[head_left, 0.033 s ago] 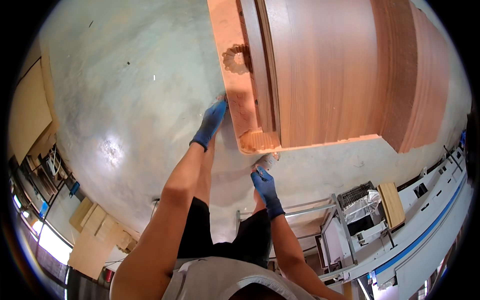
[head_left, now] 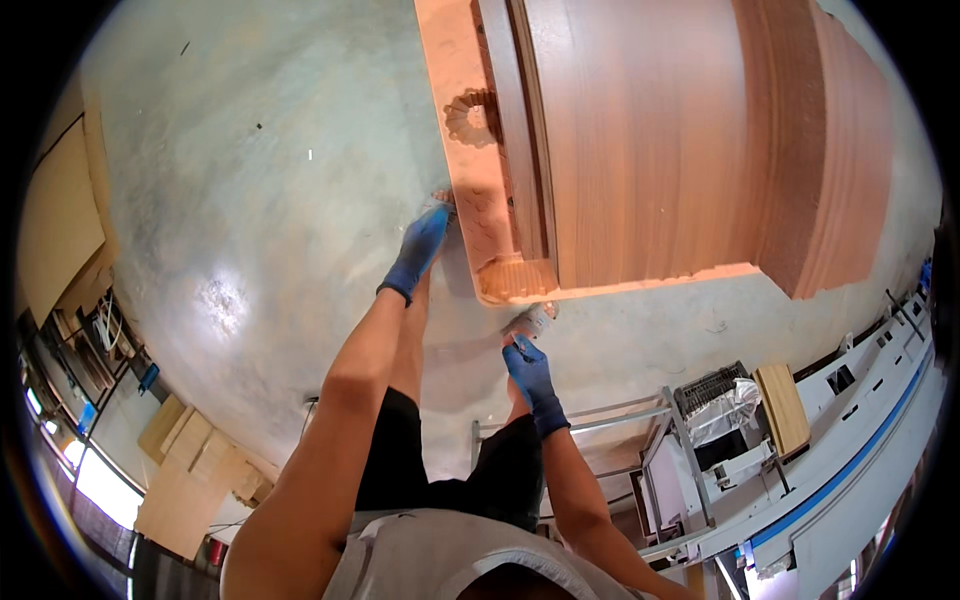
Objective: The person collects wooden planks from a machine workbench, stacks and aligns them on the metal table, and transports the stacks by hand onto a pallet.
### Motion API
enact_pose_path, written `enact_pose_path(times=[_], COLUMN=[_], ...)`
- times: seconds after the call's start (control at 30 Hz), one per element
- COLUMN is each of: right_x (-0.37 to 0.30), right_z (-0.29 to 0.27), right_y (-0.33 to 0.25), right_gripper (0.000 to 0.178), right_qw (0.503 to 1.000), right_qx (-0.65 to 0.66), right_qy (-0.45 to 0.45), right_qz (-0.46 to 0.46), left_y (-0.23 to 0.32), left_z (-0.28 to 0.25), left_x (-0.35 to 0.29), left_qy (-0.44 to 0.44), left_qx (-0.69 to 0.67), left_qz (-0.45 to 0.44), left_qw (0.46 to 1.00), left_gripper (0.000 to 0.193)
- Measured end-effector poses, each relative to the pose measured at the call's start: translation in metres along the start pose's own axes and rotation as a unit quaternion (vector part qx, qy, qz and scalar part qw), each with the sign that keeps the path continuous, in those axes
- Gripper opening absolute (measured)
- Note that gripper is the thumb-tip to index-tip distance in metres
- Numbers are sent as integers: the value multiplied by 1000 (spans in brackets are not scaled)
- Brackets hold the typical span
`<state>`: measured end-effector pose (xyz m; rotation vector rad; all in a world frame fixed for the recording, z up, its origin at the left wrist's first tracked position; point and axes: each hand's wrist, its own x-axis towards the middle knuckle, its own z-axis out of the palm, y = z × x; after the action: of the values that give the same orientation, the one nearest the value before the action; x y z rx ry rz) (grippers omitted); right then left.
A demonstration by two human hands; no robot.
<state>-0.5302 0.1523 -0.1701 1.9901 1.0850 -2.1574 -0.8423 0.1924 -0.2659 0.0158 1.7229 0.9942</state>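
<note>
My left hand [head_left: 420,245], in a blue glove, hangs beside the near left edge of an orange pallet [head_left: 462,170]. Its fingers look stretched out and hold nothing that shows. Gloved the same way, my right hand [head_left: 532,375] is near my right thigh, short of the pallet's near corner. The fingers there are curled together, and whatever they may hold is too small to make out. A stack of brown wood-grain panels [head_left: 650,150] lies on the pallet, apart from both hands.
A grey metal frame [head_left: 600,422] stands at my right, beside a black crate [head_left: 712,388] with clear plastic and a long grey machine [head_left: 830,470] with a blue strip. Cardboard sheets [head_left: 190,490] lie at lower left. My feet are close to the pallet.
The pallet and panels sit very slightly higher in the picture. Both hands keep about the same place and pose.
</note>
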Motion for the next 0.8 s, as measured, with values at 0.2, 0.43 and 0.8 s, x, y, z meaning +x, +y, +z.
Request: enact_pose_path(times=[0.2, 0.43, 0.8], right_x=[-68, -159, -324], right_z=[-67, -175, -305], right_y=[11, 2, 119], right_gripper=[23, 45, 33], right_qw=[998, 977, 959], right_qx=[-47, 91, 97], right_qy=[22, 71, 261], right_qz=[-23, -180, -49], left_y=[-48, -68, -81], left_z=[-15, 25, 121], left_x=[-85, -175, -346], left_qy=[61, 49, -97], left_qx=[131, 161, 242], left_qz=[94, 36, 152], left_qw=[985, 985, 953], left_gripper=[47, 44, 36])
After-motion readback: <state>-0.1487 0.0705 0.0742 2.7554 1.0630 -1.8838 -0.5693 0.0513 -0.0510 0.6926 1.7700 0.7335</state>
